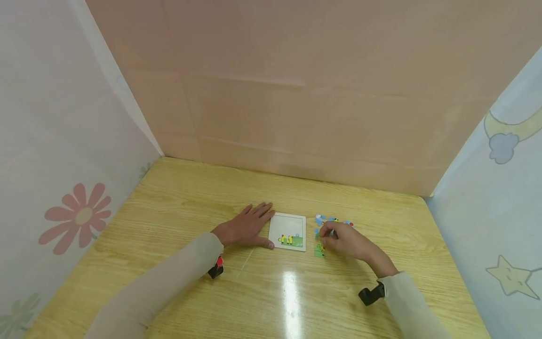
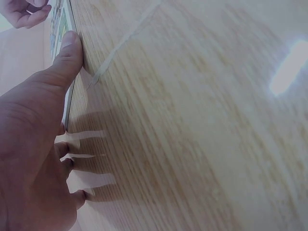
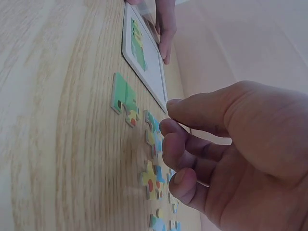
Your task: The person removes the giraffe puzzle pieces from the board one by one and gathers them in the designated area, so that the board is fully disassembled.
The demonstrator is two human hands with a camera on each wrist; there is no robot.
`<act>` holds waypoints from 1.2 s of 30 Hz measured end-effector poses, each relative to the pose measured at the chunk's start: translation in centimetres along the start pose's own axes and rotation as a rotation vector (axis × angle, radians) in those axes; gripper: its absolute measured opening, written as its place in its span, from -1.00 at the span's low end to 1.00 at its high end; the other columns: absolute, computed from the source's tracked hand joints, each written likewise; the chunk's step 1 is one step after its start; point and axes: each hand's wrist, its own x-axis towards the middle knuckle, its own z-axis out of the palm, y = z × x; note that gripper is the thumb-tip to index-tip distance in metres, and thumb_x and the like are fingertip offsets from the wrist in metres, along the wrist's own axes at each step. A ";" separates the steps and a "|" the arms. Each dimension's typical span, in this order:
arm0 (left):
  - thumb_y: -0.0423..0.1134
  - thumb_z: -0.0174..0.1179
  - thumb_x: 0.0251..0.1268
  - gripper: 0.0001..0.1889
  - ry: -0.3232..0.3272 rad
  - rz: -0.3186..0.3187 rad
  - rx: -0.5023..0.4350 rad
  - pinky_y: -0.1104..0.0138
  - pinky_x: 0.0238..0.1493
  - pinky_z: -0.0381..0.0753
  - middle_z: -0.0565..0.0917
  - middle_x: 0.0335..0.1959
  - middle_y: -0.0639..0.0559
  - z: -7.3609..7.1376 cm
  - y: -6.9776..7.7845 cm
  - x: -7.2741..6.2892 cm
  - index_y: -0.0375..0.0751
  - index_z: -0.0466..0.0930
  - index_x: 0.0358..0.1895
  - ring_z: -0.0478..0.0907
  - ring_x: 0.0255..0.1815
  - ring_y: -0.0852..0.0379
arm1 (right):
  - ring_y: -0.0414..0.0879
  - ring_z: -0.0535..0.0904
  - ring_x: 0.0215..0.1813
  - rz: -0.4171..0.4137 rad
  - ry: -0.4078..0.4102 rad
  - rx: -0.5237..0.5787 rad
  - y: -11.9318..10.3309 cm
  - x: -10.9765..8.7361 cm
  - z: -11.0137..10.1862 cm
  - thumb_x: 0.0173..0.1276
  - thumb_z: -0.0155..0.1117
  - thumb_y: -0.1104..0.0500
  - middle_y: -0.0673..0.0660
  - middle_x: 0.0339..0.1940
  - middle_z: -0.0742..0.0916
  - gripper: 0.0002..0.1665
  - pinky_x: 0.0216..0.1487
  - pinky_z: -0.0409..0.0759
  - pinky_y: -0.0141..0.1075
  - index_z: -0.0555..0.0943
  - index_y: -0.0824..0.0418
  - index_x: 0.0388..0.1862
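Note:
A white square puzzle tray [image 1: 287,223] lies on the table, with several joined green and yellow pieces [image 1: 290,240] along its lower side. My left hand [image 1: 247,228] rests flat beside the tray's left edge, fingers spread; its thumb [image 2: 70,48] touches the near-left corner. To the right of the tray, my right hand [image 1: 347,240] hovers over loose puzzle pieces [image 3: 151,180]. Its fingers are loosely bent, thumb and index tips slightly apart, and no piece shows between them. Nearest the tray in the right wrist view lies a green piece [image 3: 124,91].
More loose pieces [image 1: 319,219], blue, yellow and red, lie behind the right hand, partly hidden by it. The wooden table [image 1: 203,188] meets a plain brown backdrop [image 1: 296,117] at the back. Patterned cloths hang at left [image 1: 51,141] and right [image 1: 499,212].

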 end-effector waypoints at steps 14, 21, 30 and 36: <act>0.47 0.18 0.41 0.11 0.000 0.004 -0.013 -0.18 0.80 -0.08 -0.09 0.83 -0.11 -0.5 0.4 -0.2 -0.15 -0.03 0.77 -0.16 0.85 -0.14 | -0.20 0.52 -0.31 -0.070 -0.007 -0.024 -1.1 2.9 1.2 0.64 0.22 0.20 0.12 -0.10 0.76 -0.85 -0.26 0.55 -0.38 0.66 0.23 0.05; 0.47 0.17 0.41 0.12 -0.002 0.002 -0.025 -0.18 0.80 -0.10 -0.12 0.83 -0.10 -0.4 0.4 -0.2 -0.14 -0.05 0.77 -0.18 0.86 -0.13 | -0.21 0.55 -0.32 -0.073 -0.031 -0.018 -1.9 4.3 2.0 0.63 0.23 0.20 0.08 -0.14 0.76 -0.84 -0.26 0.57 -0.39 0.69 0.21 0.05; 0.49 0.15 0.40 0.12 0.003 0.003 -0.018 -0.18 0.79 -0.09 -0.11 0.83 -0.10 -0.2 0.2 -0.2 -0.14 -0.04 0.77 -0.17 0.86 -0.14 | -0.26 0.57 -0.31 -0.104 -0.053 -0.034 -2.9 5.3 2.9 0.61 0.25 0.23 0.05 -0.15 0.78 -0.86 -0.25 0.59 -0.39 0.72 0.16 0.00; 0.48 0.16 0.41 0.12 0.005 0.008 -0.023 -0.20 0.79 -0.08 -0.11 0.83 -0.11 -0.2 0.2 -0.3 -0.15 -0.03 0.77 -0.17 0.85 -0.15 | -0.25 0.62 -0.23 -0.102 -0.079 -0.026 -3.2 5.5 3.4 0.61 0.26 0.23 0.04 -0.12 0.78 -0.87 -0.20 0.63 -0.39 0.72 0.15 0.01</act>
